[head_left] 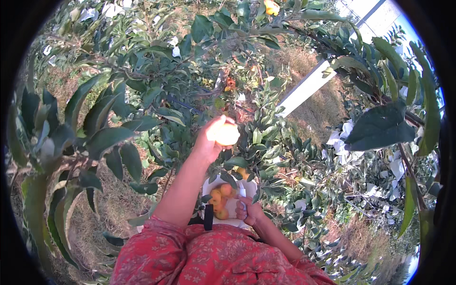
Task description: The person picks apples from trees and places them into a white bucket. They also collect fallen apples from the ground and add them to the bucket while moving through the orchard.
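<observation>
Out in front of me, my left hand is closed around a pale yellow apple, which is washed out by bright sun. Close to my body, a white bucket holds several red and yellow apples. At the bucket's right side my right hand is closed on a slim white piece. Whether that is the bucket's handle or a separate thing, I cannot tell. A dark strap hangs at the bucket's near left side.
Leafy apple branches surround me, with large leaves close by at left and right. A yellow-orange apple hangs at the top. A white post slants at the right. Pale scraps sit among the foliage; dry grass covers the ground.
</observation>
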Demonstrator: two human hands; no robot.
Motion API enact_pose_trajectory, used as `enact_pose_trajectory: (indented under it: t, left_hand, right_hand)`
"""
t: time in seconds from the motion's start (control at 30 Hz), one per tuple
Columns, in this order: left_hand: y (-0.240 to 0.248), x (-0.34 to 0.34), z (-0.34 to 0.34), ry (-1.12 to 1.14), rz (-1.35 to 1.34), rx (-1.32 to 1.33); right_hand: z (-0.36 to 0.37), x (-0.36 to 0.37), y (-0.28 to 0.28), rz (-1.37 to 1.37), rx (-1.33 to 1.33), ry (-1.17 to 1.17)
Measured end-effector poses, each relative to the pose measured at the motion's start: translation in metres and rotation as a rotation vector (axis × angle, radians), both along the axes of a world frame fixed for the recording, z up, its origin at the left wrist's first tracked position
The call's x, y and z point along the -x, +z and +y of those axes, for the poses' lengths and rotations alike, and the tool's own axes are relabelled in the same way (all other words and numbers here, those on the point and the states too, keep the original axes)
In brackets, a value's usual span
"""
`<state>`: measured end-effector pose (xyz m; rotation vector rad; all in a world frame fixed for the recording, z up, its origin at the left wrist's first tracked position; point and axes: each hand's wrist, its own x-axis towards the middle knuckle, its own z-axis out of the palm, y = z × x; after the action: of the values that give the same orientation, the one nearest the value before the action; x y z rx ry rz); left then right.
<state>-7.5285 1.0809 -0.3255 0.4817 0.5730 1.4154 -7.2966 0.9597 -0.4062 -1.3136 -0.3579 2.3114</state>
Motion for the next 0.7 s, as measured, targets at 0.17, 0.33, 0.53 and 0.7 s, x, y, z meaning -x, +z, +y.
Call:
enact_pose_trajectory:
  t: [0.17,0.33,0.53,0.7]
  left_hand:
    - [-0.133,-0.073,-0.166,0.194,0.173,0.424]
    - [-0.244,-0.11,-0.263,0.066,1.663,0.093]
    - [-0.29,-0.147,-0.357,-0.065,1.732,0.549]
    - [-0.304,-0.131,-0.44,0.144,1.733,0.583]
  right_hand:
    - [-0.032,-0.015,-0.01,0.018,-0.043,0.182]
    - [-0.087,-0.014,-0.019,0.241,-0.033,0.412]
    - [-0.152,0.01,-0.005,0.082,0.014,0.731]
    - [-0.209,0.037,-0.018,0.056,0.108,0.976]
